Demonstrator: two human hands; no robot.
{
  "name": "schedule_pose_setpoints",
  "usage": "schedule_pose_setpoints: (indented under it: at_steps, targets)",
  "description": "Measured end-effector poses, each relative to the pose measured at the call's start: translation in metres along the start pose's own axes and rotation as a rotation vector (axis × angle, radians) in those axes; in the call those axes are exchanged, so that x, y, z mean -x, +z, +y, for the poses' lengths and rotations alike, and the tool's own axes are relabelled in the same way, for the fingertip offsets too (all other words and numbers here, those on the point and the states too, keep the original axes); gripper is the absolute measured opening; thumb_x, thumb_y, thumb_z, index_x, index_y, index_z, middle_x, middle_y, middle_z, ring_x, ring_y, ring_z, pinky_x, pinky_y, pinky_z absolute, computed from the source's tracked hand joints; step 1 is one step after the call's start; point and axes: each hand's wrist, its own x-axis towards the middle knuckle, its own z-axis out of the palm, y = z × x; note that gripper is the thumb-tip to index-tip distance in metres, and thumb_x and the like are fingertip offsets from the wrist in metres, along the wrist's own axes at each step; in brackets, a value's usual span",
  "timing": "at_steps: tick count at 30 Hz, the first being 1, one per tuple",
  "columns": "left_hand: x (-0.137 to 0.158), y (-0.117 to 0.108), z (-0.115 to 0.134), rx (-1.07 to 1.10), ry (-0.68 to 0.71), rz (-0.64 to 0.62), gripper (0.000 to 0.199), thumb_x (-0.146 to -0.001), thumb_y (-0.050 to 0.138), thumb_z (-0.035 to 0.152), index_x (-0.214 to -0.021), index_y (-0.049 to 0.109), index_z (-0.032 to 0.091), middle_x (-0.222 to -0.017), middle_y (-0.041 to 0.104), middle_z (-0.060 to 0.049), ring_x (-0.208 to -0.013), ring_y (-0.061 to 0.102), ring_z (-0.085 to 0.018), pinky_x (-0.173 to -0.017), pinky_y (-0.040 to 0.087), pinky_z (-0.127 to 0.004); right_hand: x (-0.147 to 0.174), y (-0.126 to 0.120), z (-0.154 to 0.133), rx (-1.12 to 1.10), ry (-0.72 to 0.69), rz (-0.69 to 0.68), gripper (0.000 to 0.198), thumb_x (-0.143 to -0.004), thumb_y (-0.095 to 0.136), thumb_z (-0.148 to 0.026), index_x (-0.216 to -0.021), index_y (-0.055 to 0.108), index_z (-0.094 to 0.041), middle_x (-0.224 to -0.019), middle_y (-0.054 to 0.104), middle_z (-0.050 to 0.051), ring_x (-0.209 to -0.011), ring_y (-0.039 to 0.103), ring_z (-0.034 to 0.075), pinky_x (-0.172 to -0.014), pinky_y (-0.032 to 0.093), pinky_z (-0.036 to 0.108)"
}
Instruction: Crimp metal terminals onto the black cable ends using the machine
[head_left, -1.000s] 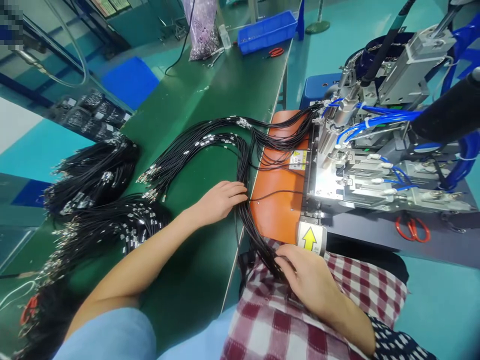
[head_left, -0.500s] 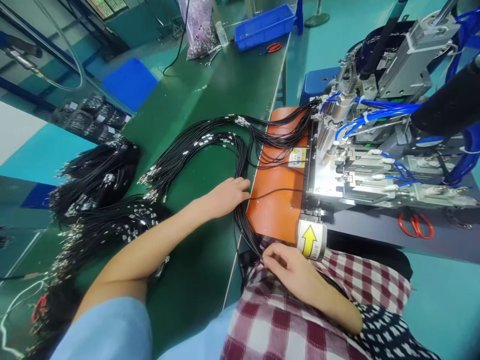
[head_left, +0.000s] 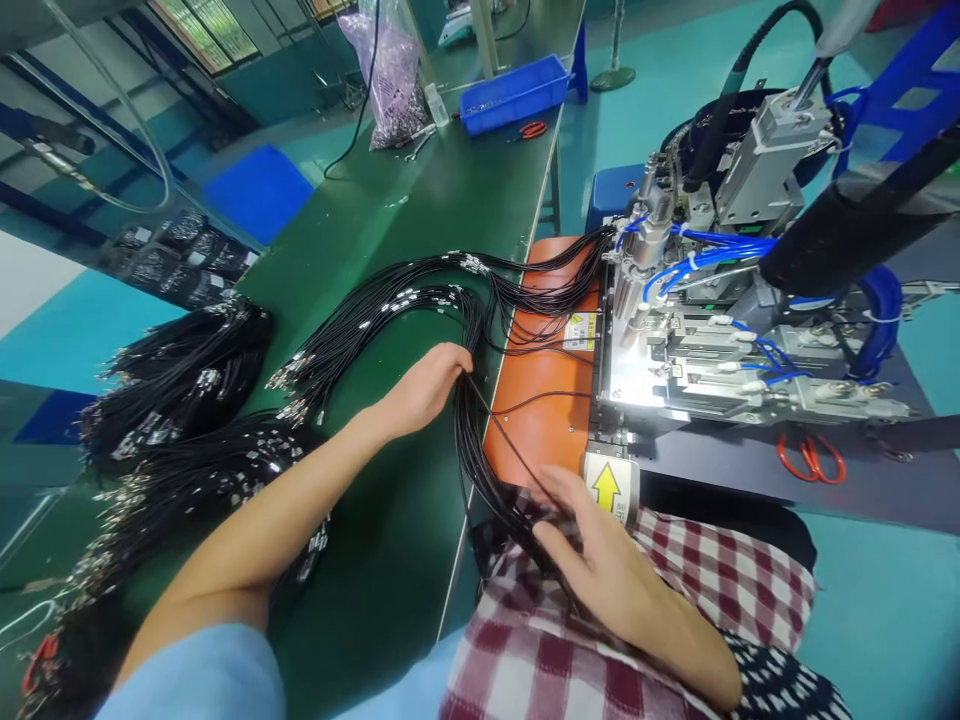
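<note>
My left hand [head_left: 431, 388] is closed in a pinch at the edge of a bundle of black cables [head_left: 471, 440]. From its fingertips a single black cable [head_left: 513, 437] stretches taut, apart from the bundle, towards my right hand [head_left: 596, 565]. That hand is over my lap, thumb and fingers apart, with the single cable passing by its fingertips. The bundle curves over the green table's edge and down onto the checked apron [head_left: 517, 655]. Another cable [head_left: 544, 396] runs across the orange plate [head_left: 517, 455] into the machine [head_left: 645, 360].
More cable bundles with metal ends [head_left: 202, 480] lie on the table's left. A blue bin [head_left: 514, 95], a bag of small parts [head_left: 394, 90] and red-handled pliers [head_left: 533, 130] stand at the far end. Red-handled scissors [head_left: 811, 460] lie beside the machine.
My left hand has gone from lying over the bundle to pinching one cable, which is now drawn clear of the rest. My right hand's fingers have spread. The view has shifted slightly.
</note>
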Motion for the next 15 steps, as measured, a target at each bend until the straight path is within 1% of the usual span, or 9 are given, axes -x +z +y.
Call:
schedule_pose_setpoints:
  at_steps: [2, 4, 5, 7, 8, 9, 11, 13, 15]
  targets:
    - [-0.001, 0.006, 0.005, -0.017, -0.061, 0.064, 0.023, -0.098, 0.027, 0.016, -0.101, 0.05, 0.018, -0.097, 0.058, -0.009, -0.091, 0.054, -0.019, -0.084, 0.048, -0.036, 0.0, -0.007, -0.002, -0.104, 0.004, 0.015, 0.038, -0.1, 0.041, -0.034, -0.136, 0.039, -0.021, -0.106, 0.068, 0.007, -0.092, 0.067, 0.017, -0.086, 0.054, 0.034]
    - [-0.002, 0.015, 0.02, -0.127, -0.036, -0.019, 0.024, -0.095, 0.029, 0.013, -0.099, 0.052, 0.018, -0.097, 0.059, -0.009, -0.093, 0.054, -0.02, -0.093, 0.044, -0.042, 0.001, -0.017, -0.001, -0.134, 0.03, 0.033, 0.032, -0.102, 0.034, -0.034, -0.129, 0.046, -0.022, -0.08, 0.066, 0.001, -0.065, 0.062, 0.014, -0.065, 0.052, 0.028]
    - [-0.003, 0.02, 0.032, -0.187, -0.006, -0.09, 0.024, -0.094, 0.03, 0.012, -0.099, 0.053, 0.018, -0.098, 0.061, -0.009, -0.097, 0.055, -0.022, -0.1, 0.039, -0.047, 0.001, -0.022, 0.0, -0.1, 0.044, 0.068, 0.032, -0.103, 0.032, -0.034, -0.126, 0.05, -0.021, -0.073, 0.062, -0.001, -0.058, 0.058, 0.013, -0.059, 0.049, 0.027]
    - [-0.005, 0.031, 0.059, -0.24, 0.076, -0.21, 0.023, -0.092, 0.036, 0.012, -0.104, 0.055, 0.017, -0.101, 0.063, -0.008, -0.103, 0.055, -0.023, -0.109, 0.027, -0.054, 0.001, -0.033, 0.005, 0.026, 0.054, 0.121, 0.032, -0.102, 0.032, -0.032, -0.121, 0.056, -0.021, -0.068, 0.06, -0.001, -0.057, 0.056, 0.013, -0.058, 0.045, 0.028]
    - [-0.006, 0.036, 0.073, -0.212, 0.125, -0.259, 0.021, -0.092, 0.04, 0.015, -0.106, 0.055, 0.017, -0.102, 0.063, -0.008, -0.103, 0.056, -0.024, -0.109, 0.027, -0.053, 0.001, -0.039, 0.007, 0.085, 0.055, 0.119, 0.032, -0.102, 0.033, -0.03, -0.119, 0.058, -0.021, -0.067, 0.06, -0.001, -0.058, 0.056, 0.014, -0.059, 0.045, 0.028]
    - [-0.006, 0.042, 0.085, -0.159, 0.2, -0.311, 0.019, -0.094, 0.042, 0.019, -0.107, 0.056, 0.017, -0.101, 0.064, -0.008, -0.1, 0.057, -0.023, -0.106, 0.032, -0.048, 0.001, -0.045, 0.009, 0.123, 0.057, 0.099, 0.031, -0.101, 0.035, -0.03, -0.117, 0.06, -0.021, -0.067, 0.061, -0.001, -0.059, 0.056, 0.014, -0.06, 0.044, 0.028]
    - [-0.005, 0.051, 0.102, -0.095, 0.28, -0.387, 0.018, -0.096, 0.039, 0.019, -0.1, 0.057, 0.017, -0.088, 0.063, -0.006, -0.085, 0.057, -0.02, -0.087, 0.043, -0.037, 0.005, -0.058, 0.012, 0.181, 0.072, 0.058, 0.028, -0.1, 0.04, -0.031, -0.113, 0.064, -0.023, -0.072, 0.065, 0.0, -0.062, 0.059, 0.015, -0.062, 0.045, 0.028]
    - [-0.003, 0.056, 0.107, -0.04, 0.231, -0.413, 0.022, -0.096, 0.035, 0.015, -0.096, 0.057, 0.016, -0.082, 0.062, -0.005, -0.077, 0.056, -0.019, -0.074, 0.042, -0.031, 0.012, -0.071, 0.016, 0.233, 0.098, 0.048, 0.025, -0.098, 0.044, -0.033, -0.106, 0.067, -0.024, -0.085, 0.07, 0.001, -0.072, 0.063, 0.017, -0.067, 0.047, 0.029]
    - [-0.002, 0.056, 0.105, 0.015, 0.132, -0.432, 0.025, -0.097, 0.032, 0.015, -0.094, 0.056, 0.016, -0.081, 0.062, -0.005, -0.075, 0.056, -0.018, -0.07, 0.041, -0.03, 0.019, -0.083, 0.019, 0.253, 0.126, 0.06, 0.028, -0.099, 0.042, -0.034, -0.103, 0.067, -0.024, -0.088, 0.071, 0.003, -0.078, 0.064, 0.018, -0.069, 0.048, 0.029]
